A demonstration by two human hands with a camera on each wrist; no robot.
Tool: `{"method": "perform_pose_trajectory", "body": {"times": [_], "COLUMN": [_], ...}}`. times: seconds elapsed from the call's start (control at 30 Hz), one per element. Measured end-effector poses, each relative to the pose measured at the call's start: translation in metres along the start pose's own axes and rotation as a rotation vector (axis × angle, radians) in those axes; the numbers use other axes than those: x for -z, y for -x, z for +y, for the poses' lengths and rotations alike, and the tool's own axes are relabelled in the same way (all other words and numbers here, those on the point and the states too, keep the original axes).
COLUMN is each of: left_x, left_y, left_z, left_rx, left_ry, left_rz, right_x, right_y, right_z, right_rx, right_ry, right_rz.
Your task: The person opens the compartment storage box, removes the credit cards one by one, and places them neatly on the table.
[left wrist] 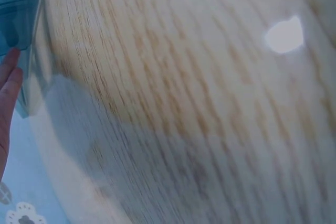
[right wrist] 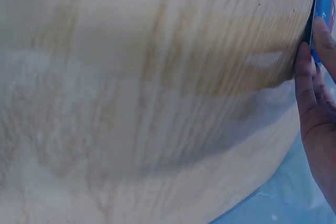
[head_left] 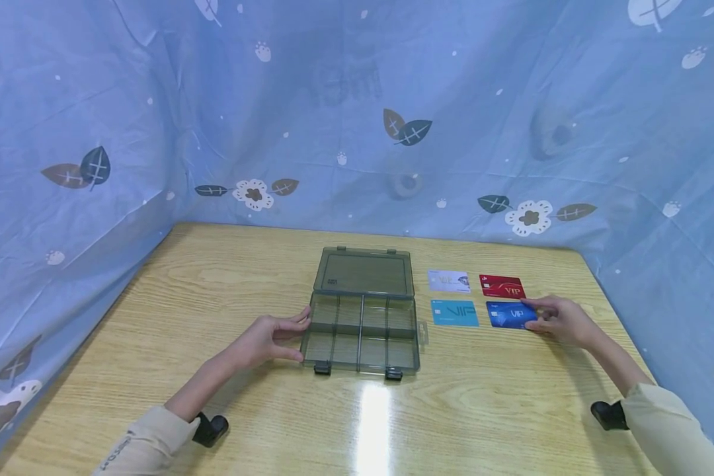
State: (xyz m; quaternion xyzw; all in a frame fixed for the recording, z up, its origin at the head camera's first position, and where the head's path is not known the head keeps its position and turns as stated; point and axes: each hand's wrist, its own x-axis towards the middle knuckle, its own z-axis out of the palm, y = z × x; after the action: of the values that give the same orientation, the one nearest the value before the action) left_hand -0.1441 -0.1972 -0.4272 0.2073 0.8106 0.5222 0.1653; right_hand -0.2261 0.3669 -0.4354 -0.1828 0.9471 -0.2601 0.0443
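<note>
A translucent grey-green plastic organizer box (head_left: 359, 334) lies with its lid (head_left: 364, 272) folded back away from me. Dividers split its tray into several compartments, all bare. My left hand (head_left: 269, 340) rests against the box's left side, its thumb near the front corner; in the left wrist view its fairly straight fingers (left wrist: 9, 85) touch the box wall. Over on the right, my right hand (head_left: 562, 319) pinches the right edge of a blue VIP card (head_left: 508, 315). The right wrist view shows that card (right wrist: 323, 9) edge-on between thumb and fingers.
Beside the blue card are a red VIP card (head_left: 502, 286) behind it, a teal card (head_left: 455, 313) to its left and a pale silver card (head_left: 449, 281) at the back. Two black latches front the box. Blue patterned cloth (head_left: 357, 132) walls the wooden table (head_left: 482, 410).
</note>
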Motion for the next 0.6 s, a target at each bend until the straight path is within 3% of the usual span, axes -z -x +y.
{"method": "perform_pose_trajectory", "body": {"times": [0.33,0.47,0.6], "left_x": [0.001,0.002,0.0036], "left_y": [-0.0014,-0.0025,-0.0029], "left_z": [-0.0008,-0.0019,-0.0009], "left_rx": [-0.016,-0.032,-0.008], "left_ry": [-0.001,-0.041,-0.07], "left_rz": [-0.005,-0.008,-0.022], "right_x": [0.0008,0.0005,-0.0012], "right_y": [0.0002,0.0013,0.0021], "right_z": [-0.0047,-0.0042,-0.0017], "right_rx": [-0.025,-0.032,-0.059], "right_ry": [0.007,0.014,-0.007], "right_rz": [-0.046,-0.057,-0.088]}}
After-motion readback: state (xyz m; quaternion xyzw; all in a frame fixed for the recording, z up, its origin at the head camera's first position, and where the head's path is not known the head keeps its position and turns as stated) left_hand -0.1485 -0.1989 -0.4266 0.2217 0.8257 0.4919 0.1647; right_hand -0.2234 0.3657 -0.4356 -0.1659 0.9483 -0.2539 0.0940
